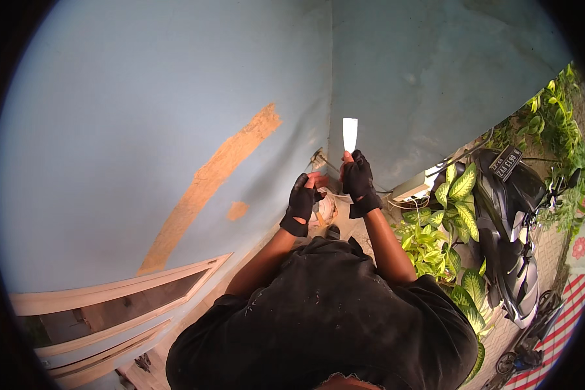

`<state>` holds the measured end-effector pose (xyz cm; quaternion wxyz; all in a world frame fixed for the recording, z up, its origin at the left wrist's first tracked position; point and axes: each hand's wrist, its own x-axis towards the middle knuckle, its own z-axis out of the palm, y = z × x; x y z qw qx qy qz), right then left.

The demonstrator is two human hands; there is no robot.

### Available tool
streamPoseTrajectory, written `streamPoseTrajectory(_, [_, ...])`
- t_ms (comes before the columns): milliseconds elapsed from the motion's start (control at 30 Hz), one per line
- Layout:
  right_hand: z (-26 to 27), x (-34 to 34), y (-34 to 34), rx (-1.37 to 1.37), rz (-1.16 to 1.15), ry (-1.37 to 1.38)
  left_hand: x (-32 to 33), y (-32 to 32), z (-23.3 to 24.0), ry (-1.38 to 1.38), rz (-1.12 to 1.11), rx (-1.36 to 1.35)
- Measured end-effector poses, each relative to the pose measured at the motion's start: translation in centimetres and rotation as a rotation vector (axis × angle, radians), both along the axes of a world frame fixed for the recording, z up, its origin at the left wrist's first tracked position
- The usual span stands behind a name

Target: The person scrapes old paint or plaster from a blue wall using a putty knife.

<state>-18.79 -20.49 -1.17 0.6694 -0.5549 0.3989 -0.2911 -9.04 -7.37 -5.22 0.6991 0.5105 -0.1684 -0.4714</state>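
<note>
My right hand (358,178), in a black fingerless glove, grips what looks like a putty knife (350,134). Its pale blade points up and is washed out by glare. My left hand (304,197) wears a matching glove and holds nothing that I can see; its fingers are half bent and slightly blurred. A round pinkish container (327,207) on the ground is partly hidden below my hands. On the light blue wall (126,122) to the left runs a slanting orange-tan strip (209,170), with a small patch (237,210) of like colour beside it.
A darker wall (419,73) meets the blue one at a corner, where a small fixture with cables (318,158) sits low. To the right are a white box (414,187), leafy plants (460,204) and a parked motorcycle (504,219). Wooden window frames (126,287) stand at lower left.
</note>
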Motion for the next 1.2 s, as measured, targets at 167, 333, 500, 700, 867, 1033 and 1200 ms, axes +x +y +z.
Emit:
streamPoseTrajectory(167, [3.4,2.3,2.8,0.162,0.364,-0.018,4.4,-2.0,-0.8,0.65,-0.296,-0.428])
streamPoseTrajectory(333, [4.6,6.5,6.1,0.026,0.237,-0.056,7.3,-4.4,1.8,0.684,-0.141,-0.303])
streamPoseTrajectory(500, [5.6,8.4,7.5,0.136,0.198,-0.102,9.0,-4.8,1.8,0.722,-0.264,-0.622])
streamPoseTrajectory(700, [5.0,10.4,9.6,0.145,0.126,-0.083,10.7,-4.2,2.4,0.818,-0.339,-0.636])
streamPoseTrajectory(867, [6.4,10.8,10.2,0.02,0.164,-0.052,11.1,-3.6,2.8,0.978,-0.312,-0.669])
streamPoseTrajectory(1033, [3.0,12.6,11.4,-0.5,0.013,0.011,12.4,-3.4,2.4,1.082,-0.376,-0.718])
streamPoseTrajectory(1200, [1.3,12.3,11.4,-0.337,-0.034,-0.011,12.0,-3.1,2.1,0.971,-0.351,-0.686])
